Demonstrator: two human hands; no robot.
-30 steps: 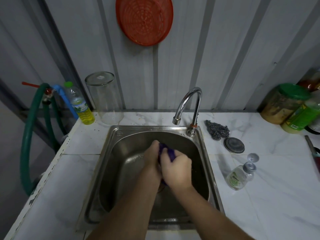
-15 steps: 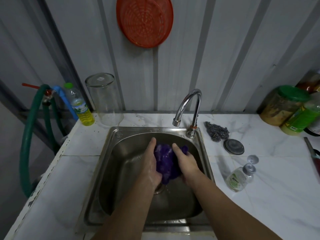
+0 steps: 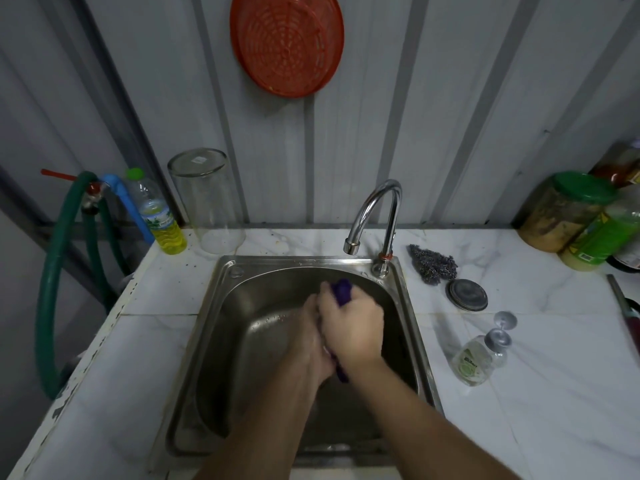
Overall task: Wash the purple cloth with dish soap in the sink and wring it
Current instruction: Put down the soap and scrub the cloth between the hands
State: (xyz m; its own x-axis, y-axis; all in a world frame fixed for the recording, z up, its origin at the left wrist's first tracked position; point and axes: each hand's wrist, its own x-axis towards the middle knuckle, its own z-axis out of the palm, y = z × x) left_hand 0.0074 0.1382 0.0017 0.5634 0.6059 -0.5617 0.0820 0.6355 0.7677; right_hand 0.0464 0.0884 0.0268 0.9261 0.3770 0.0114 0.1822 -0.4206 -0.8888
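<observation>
Over the steel sink [image 3: 242, 341], both my hands squeeze the purple cloth [image 3: 342, 289]. Only a tuft of it shows above my fingers and a strip below at my wrist; the rest is hidden between my palms. My right hand [image 3: 351, 329] is closed over the cloth from the right. My left hand [image 3: 310, 341] presses against it from the left, partly hidden behind the right. The chrome tap [image 3: 375, 216] stands behind, with no water visible from its spout. A clear dish soap bottle [image 3: 476, 360] lies on the counter right of the sink.
A round sink plug [image 3: 466, 294] and a steel scourer [image 3: 433, 263] lie right of the tap. An upturned glass jar [image 3: 207, 202] and a yellow liquid bottle [image 3: 157, 213] stand back left. Green-lidded jars [image 3: 568, 209] crowd the far right. A green hose [image 3: 52, 289] hangs at left.
Half a second ago my hands were apart with the cloth spread between them; now they have closed together and bunched it tight, as one second ago.
</observation>
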